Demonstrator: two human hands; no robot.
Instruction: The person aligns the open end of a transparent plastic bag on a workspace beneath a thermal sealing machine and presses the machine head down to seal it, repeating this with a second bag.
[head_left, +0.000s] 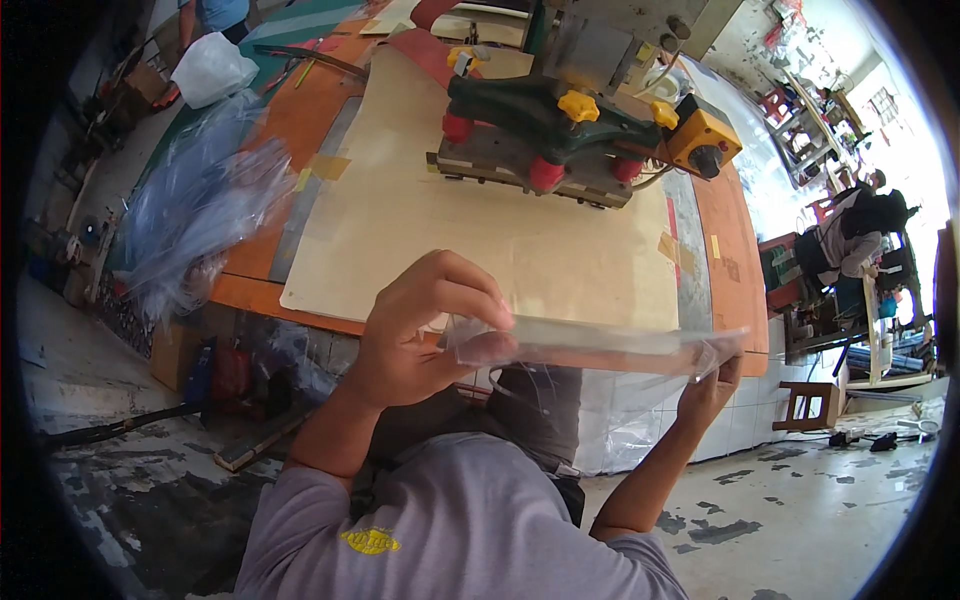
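Between my hands, at the near edge of the work table, I hold a clear plastic sheet (600,340) stretched out sideways. My left hand (430,325) pinches its left end between thumb and fingers. At the other end my right hand (715,375) is closed on the sheet, partly seen through the plastic. Beyond them a cream-coloured board (480,240) lies flat on the table. Over its far part stands a press head (560,130) with a dark green frame, yellow knobs and red feet. The sheet and the press are apart.
On the left of the orange table top (255,230) lies a heap of clear plastic pieces (200,210), with a white plastic bag (213,70) behind it. A yellow control box (703,138) with a black knob sits right of the press. Another person (860,230) is at the far right.
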